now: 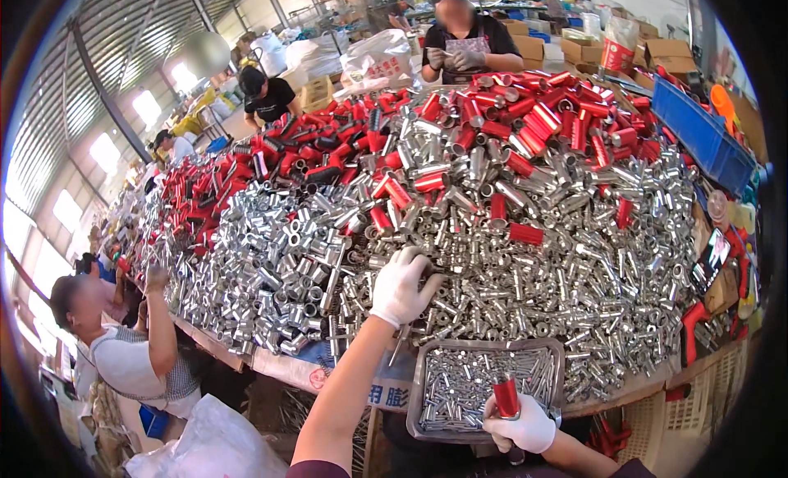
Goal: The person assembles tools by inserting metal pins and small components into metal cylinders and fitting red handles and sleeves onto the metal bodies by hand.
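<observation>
My left hand (402,287), in a white glove, reaches over a large heap of small silvery metal fittings (492,289). Its thumb and fingers are apart, the fingertips down among the parts; nothing shows held in it. My right hand (523,425), also gloved in white, is closed around a red cylindrical handle (506,398) that points upward. A dark end shows below that fist. Under and beside the right hand, at the table's front edge, sits a metal tray (419,396) full of small pins or bolts.
Red handles (542,125) are piled along the far side, with shiny metal sleeves (271,256) to the left. At right stand a blue bin (706,137) and a phone (711,258). Co-workers sit across (468,47) and at left (135,355); a plastic bag (213,441) lies near front left.
</observation>
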Available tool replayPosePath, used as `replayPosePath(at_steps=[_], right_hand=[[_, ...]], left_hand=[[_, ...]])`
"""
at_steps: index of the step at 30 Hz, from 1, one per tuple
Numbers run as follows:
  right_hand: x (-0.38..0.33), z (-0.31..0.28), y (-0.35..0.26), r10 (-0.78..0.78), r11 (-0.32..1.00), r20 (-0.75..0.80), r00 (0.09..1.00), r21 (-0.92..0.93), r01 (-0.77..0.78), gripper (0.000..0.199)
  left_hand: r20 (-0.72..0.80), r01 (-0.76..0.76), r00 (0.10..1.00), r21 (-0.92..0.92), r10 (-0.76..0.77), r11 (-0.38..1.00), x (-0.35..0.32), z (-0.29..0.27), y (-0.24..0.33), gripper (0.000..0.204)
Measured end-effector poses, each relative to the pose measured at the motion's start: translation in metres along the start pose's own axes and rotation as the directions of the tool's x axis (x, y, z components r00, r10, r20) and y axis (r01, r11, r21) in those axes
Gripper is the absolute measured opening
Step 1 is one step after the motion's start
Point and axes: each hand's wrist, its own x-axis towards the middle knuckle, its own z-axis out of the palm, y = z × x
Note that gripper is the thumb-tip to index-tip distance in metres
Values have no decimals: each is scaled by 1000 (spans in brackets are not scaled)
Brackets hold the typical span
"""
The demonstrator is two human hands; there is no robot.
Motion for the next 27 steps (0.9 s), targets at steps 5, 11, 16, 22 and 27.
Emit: replayPosePath(at_steps=[5, 11, 16, 22, 27], right_hand=[[5, -4, -5, 46, 999, -29, 999, -5, -46, 16], [0, 1, -12, 71, 993, -106, 992, 101, -60, 15], [8, 1, -16, 101, 995, 6, 995, -5, -101, 16], [6, -4, -28, -158, 987, -25, 987, -34, 157, 25], [9, -9, -11, -170, 983, -98, 980, -80, 163, 30]], left_hand=[[-192, -95, 977, -8, 92, 995, 32, -14, -11, 24], [-458, 238, 889, 440, -11, 866, 150, -55, -132, 19], [-65, 341, 861, 810, -504, 478, 177, -89, -181, 24], [-152, 441, 713, 856, -684, 269, 174, -20, -351, 66], [24, 487, 740, 671, -672, 560, 205, -12, -368, 48]])
